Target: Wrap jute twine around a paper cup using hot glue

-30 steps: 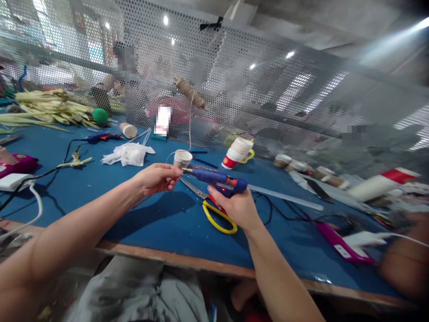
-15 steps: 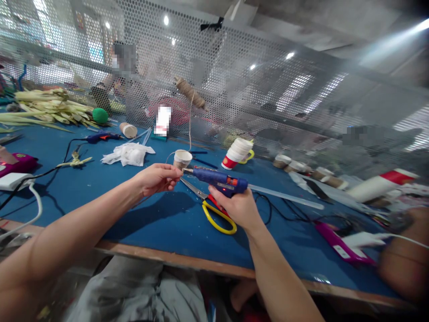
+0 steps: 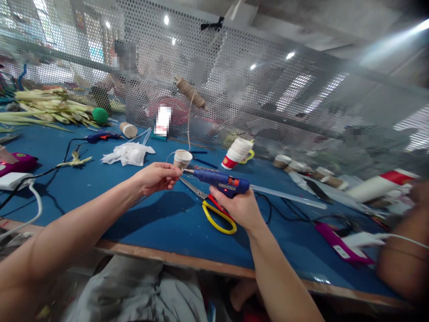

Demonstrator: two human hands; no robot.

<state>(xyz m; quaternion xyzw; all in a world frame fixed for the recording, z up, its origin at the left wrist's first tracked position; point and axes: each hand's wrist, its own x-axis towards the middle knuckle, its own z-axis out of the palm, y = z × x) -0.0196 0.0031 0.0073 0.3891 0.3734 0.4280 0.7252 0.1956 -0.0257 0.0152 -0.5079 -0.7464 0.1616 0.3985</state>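
My right hand (image 3: 236, 205) is wrapped around a blue hot glue gun (image 3: 219, 180), with a long clear glue stick jutting from its back. The gun's nozzle points left, close to the fingertips of my left hand (image 3: 162, 176). Those fingers are pinched on a thin strand of twine (image 3: 169, 155), mostly hidden by the hand. Just behind the fingertips stands a small paper cup (image 3: 182, 157) with a brown lower part. Scissors (image 3: 217, 217) with yellow and red handles lie on the table under the gun.
A twine spool (image 3: 190, 93) hangs on the perforated metal screen. Stacked paper cups (image 3: 237, 153), a crumpled white cloth (image 3: 129, 154) and a second glue gun (image 3: 102, 137) are on the blue table. Purple power strips (image 3: 343, 243) with cables lie at both sides. Another person's arm (image 3: 404, 250) is at right.
The glue gun and my right hand have shifted very slightly to the right. My left hand stays nearly in place, still pinching.
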